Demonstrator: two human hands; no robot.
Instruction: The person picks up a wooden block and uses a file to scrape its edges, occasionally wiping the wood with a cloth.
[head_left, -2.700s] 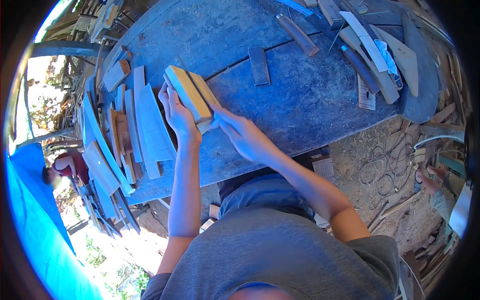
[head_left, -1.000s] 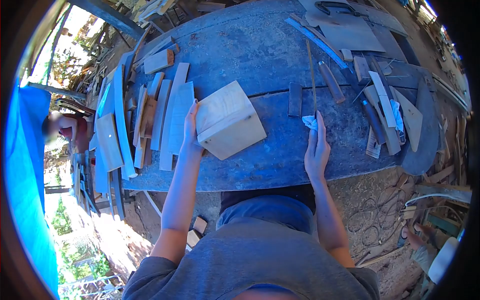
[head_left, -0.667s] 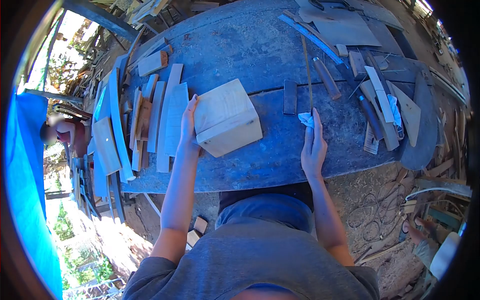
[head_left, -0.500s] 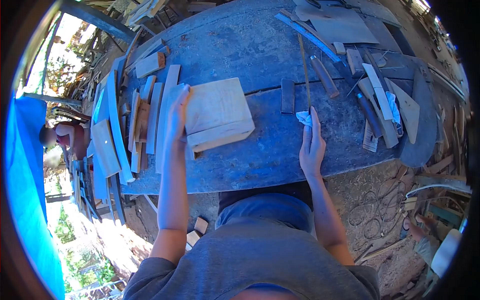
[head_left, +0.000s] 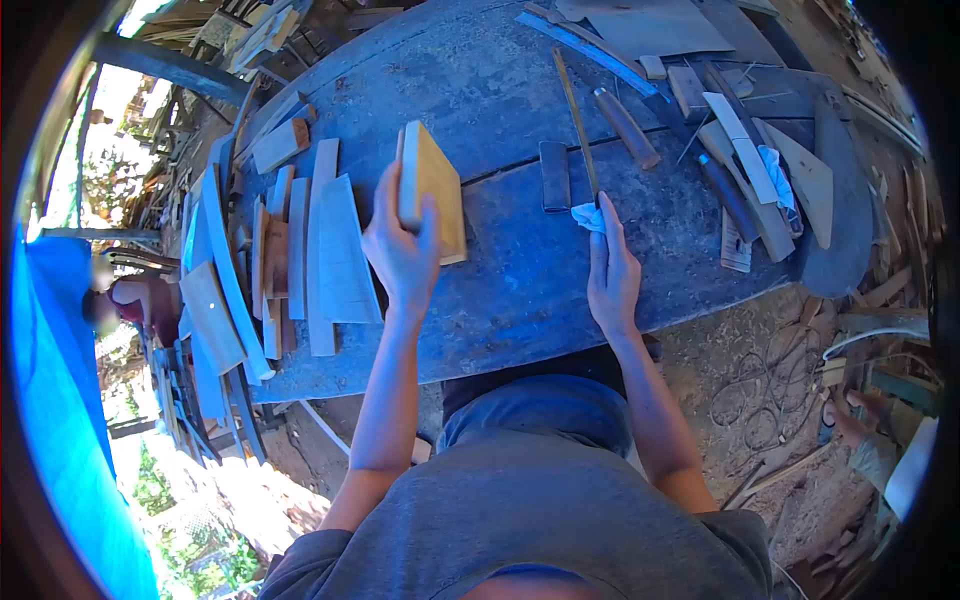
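My left hand (head_left: 403, 245) grips a square wooden block (head_left: 435, 195), tilted on its edge above the table, with fingers on its left side and thumb across the near face. My right hand (head_left: 613, 262) is closed round the wrapped end of a long thin rod or file (head_left: 575, 125), where a crumpled white cloth (head_left: 588, 217) shows at the fingertips. The rod points away over the table. Just left of it lies a dark rectangular block (head_left: 554, 176). Beyond to the right is a wooden handle (head_left: 627, 129).
Wooden strips (head_left: 322, 245) lie on the left of the blue-grey table (head_left: 520, 290). At the right are a dark-handled tool (head_left: 731, 203), wood pieces and a cloth (head_left: 778, 178). One person (head_left: 150, 300) is at the far left; another person's leg (head_left: 850, 425) shows at lower right.
The block has turned from showing its broad face to standing on edge, and my left hand has moved right with it. A pale board once behind the block now shows.
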